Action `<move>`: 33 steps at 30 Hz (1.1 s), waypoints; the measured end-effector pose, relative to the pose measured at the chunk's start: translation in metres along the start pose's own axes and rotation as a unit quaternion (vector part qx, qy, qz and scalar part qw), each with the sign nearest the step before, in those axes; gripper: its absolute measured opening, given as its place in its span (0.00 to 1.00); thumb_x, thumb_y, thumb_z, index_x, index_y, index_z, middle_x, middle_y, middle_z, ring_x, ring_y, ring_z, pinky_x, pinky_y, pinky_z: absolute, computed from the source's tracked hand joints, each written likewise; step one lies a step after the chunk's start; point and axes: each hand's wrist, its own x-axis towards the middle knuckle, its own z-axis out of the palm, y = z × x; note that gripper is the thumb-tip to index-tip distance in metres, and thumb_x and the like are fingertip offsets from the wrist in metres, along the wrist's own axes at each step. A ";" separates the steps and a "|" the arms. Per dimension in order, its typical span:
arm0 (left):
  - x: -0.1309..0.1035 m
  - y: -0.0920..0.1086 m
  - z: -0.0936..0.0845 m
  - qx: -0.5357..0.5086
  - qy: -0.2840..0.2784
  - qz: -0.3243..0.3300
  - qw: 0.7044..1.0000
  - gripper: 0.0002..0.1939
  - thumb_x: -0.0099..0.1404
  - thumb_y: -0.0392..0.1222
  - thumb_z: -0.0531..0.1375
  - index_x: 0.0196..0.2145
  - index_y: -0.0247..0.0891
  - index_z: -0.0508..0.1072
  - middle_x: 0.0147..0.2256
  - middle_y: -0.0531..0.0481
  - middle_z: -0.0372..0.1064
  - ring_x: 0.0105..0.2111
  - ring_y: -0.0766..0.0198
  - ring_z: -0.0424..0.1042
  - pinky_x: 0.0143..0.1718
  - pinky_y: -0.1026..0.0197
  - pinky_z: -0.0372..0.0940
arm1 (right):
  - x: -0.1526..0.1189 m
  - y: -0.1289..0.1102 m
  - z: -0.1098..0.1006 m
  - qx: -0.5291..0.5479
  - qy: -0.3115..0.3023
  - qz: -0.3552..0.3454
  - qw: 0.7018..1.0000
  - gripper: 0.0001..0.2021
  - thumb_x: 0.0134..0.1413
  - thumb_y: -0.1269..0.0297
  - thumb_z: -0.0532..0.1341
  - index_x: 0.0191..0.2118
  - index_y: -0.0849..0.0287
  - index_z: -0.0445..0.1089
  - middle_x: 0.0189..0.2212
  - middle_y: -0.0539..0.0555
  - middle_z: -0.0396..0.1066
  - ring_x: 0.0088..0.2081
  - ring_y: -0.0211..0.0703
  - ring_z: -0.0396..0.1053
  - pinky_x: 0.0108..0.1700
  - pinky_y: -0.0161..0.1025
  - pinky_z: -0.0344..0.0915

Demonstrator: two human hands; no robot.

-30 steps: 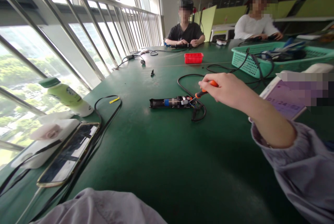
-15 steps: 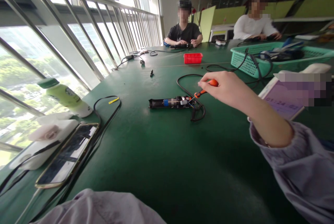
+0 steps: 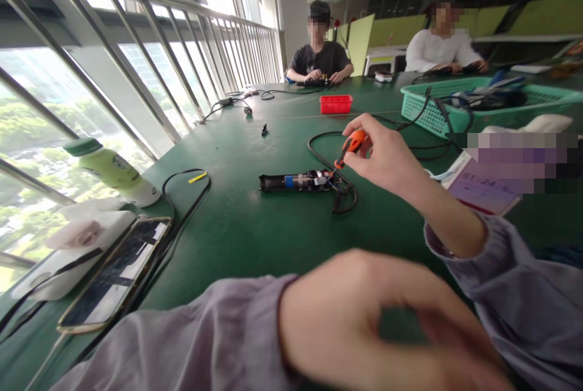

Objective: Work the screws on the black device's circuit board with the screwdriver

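Observation:
My right hand [image 3: 378,151] is closed around the orange and black handle of a screwdriver [image 3: 351,143]. Its shaft points down to the left, into the wired end of an opened black handheld device [image 3: 298,182]. Inside the device show a blue band, silver parts and thin wires; a black cord loops from its right end. My left hand [image 3: 355,318] is in the near foreground, blurred, thumb and fingers curved with a gap between them. I see nothing in it, though its fingertips are unclear. It is apart from the device.
A red basket [image 3: 336,104] and a small black part [image 3: 264,130] lie beyond the device. Right stands a green basket [image 3: 423,110] with tools and cables, near a tilted timer screen [image 3: 483,181]. Left are a phone [image 3: 116,278], a bottle [image 3: 113,169] and a strap. Two people sit opposite.
My left hand has come into view from below, moving right across the foreground. My right hand has shifted on the screwdriver, whose handle now stands steeper over the device.

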 end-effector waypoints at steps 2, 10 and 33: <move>0.001 -0.046 -0.026 0.163 0.215 -0.044 0.962 0.17 0.63 0.50 0.48 0.38 0.40 0.72 0.35 0.48 0.71 0.37 0.63 0.70 0.43 0.60 0.64 | 0.000 0.000 0.001 -0.012 0.005 0.001 1.000 0.09 0.46 0.60 0.57 0.35 0.56 0.66 0.24 0.50 0.68 0.24 0.39 0.63 0.26 0.34 0.53; -0.019 -0.171 -0.091 0.512 0.326 -0.217 0.764 0.25 0.60 0.50 0.53 0.53 0.36 0.60 0.53 0.44 0.61 0.52 0.53 0.59 0.56 0.51 0.51 | -0.006 -0.001 0.008 0.049 0.066 0.018 0.996 0.08 0.46 0.62 0.56 0.34 0.56 0.66 0.21 0.48 0.65 0.22 0.37 0.61 0.26 0.33 0.54; -0.019 -0.169 -0.106 0.529 0.237 -0.182 0.795 0.17 0.60 0.52 0.55 0.42 0.38 0.64 0.40 0.46 0.67 0.41 0.56 0.65 0.45 0.55 0.57 | -0.085 0.026 0.045 0.294 0.186 0.081 0.934 0.14 0.44 0.67 0.61 0.39 0.53 0.59 0.35 0.51 0.62 0.32 0.40 0.66 0.31 0.37 0.64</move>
